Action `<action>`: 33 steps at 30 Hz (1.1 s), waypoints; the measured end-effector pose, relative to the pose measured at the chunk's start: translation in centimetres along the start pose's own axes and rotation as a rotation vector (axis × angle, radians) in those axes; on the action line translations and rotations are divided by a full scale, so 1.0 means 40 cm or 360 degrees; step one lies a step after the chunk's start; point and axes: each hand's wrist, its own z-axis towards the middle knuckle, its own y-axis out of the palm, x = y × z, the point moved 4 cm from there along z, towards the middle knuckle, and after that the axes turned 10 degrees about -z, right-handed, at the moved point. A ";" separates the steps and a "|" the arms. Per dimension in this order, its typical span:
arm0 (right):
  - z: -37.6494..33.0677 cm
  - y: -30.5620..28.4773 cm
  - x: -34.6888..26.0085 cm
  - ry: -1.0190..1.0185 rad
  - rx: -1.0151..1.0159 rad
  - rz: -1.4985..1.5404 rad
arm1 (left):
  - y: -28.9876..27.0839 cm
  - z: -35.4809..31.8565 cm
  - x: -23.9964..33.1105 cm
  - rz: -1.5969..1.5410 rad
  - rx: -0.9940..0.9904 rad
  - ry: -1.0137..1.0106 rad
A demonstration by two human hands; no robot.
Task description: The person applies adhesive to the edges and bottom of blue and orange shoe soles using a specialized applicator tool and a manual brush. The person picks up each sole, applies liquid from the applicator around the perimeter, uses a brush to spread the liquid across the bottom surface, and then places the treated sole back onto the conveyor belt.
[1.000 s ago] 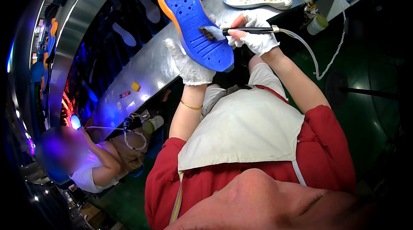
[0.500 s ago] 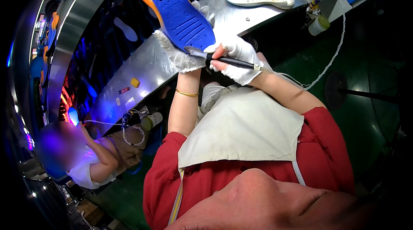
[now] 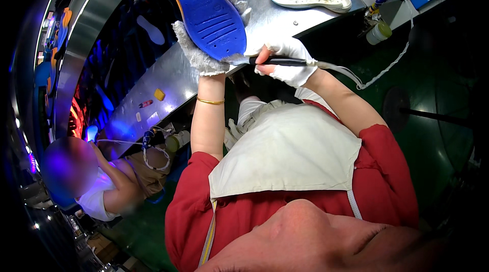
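Left hand [image 3: 204, 55] grips the blue sole [image 3: 206, 9] at upper centre; right hand [image 3: 288, 60], closed round the brush tool [image 3: 277, 61], should probably sweep its heel edge evenly.

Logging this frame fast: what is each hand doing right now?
Left hand: gloved, closed on the blue shoe sole, holding it up.
Right hand: gloved, closed on a black brush tool, tip at the sole's lower end.

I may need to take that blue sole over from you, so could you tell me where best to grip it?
Probably by the blue sole's long edges, from beneath: the left hand cradles its underside, and the right hand's brush tool is at its near end.
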 end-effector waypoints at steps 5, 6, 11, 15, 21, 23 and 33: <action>-0.016 -0.033 0.015 0.0395 -0.0227 0.0643 | 0.008 0.003 0.012 -0.0061 -0.0089 -0.0193; -0.008 -0.040 0.004 0.0291 -0.0178 0.0645 | 0.005 0.001 0.013 -0.0093 -0.0069 -0.0208; 0.050 -0.037 -0.086 -0.0649 0.0053 -0.0560 | -0.048 0.012 0.040 0.0219 0.0268 -0.0021; 0.042 -0.029 -0.077 -0.0674 -0.0066 -0.0659 | -0.052 0.031 0.052 0.0233 0.0340 -0.0156; 0.056 -0.067 -0.041 0.0141 -0.0466 0.0057 | -0.006 0.033 0.038 0.0429 0.0464 -0.0305; 0.064 -0.083 -0.070 0.0260 -0.0546 0.0162 | -0.001 0.039 0.028 0.0527 0.0509 -0.0325; 0.091 -0.095 -0.067 0.0200 -0.0557 -0.0494 | -0.012 0.060 0.032 0.0876 0.0764 -0.0574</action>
